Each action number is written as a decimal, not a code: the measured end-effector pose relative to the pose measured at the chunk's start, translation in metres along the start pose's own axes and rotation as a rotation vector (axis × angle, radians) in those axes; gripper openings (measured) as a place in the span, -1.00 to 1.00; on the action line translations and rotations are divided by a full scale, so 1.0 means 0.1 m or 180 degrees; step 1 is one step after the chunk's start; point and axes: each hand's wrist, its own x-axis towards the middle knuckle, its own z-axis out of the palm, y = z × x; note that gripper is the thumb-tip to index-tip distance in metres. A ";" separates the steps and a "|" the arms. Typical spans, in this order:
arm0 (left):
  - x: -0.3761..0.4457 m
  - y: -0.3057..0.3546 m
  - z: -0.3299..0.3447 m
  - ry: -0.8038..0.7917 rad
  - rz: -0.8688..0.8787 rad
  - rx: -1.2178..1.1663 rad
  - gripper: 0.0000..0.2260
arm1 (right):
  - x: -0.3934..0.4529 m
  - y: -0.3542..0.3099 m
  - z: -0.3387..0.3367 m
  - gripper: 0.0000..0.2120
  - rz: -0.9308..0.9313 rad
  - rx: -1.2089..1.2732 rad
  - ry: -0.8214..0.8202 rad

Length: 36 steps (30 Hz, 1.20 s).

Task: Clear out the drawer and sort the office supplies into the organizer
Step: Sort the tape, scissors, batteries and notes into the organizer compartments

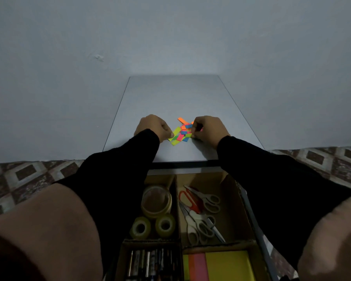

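Observation:
A small heap of coloured sticky tabs (182, 132), yellow, green, blue, pink and orange, lies on the grey cabinet top (170, 98). My left hand (153, 125) sits at the heap's left edge, its curled fingers pinching a yellow-green tab. My right hand (208, 128) sits at the heap's right edge, fingers curled onto the tabs there. Below, the open drawer holds a cardboard organizer (239, 201) with compartments.
The organizer holds tape rolls (156, 201) at the upper left, several scissors (201, 211) at the upper right, batteries (150, 262) at the lower left and sticky-note pads (221, 266) at the lower right. A patterned tiled floor (322, 161) flanks the cabinet; a plain wall stands behind.

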 end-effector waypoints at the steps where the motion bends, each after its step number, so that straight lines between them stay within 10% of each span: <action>1: 0.01 -0.03 0.00 -0.0027 -0.0078 -0.0342 -0.86 | 0.01 0.00 -0.02 -0.91 0.0017 0.0124 0.0024; 22: 0.00 -0.11 -0.01 -0.0409 -0.0290 -0.1842 -0.97 | 0.07 0.02 -0.15 -0.86 -0.0137 -0.0521 -0.0233; 36: -0.07 0.24 -0.05 -0.0697 -0.0286 -0.1838 -0.78 | -0.02 0.09 -0.38 -0.85 0.0822 0.1987 -0.0110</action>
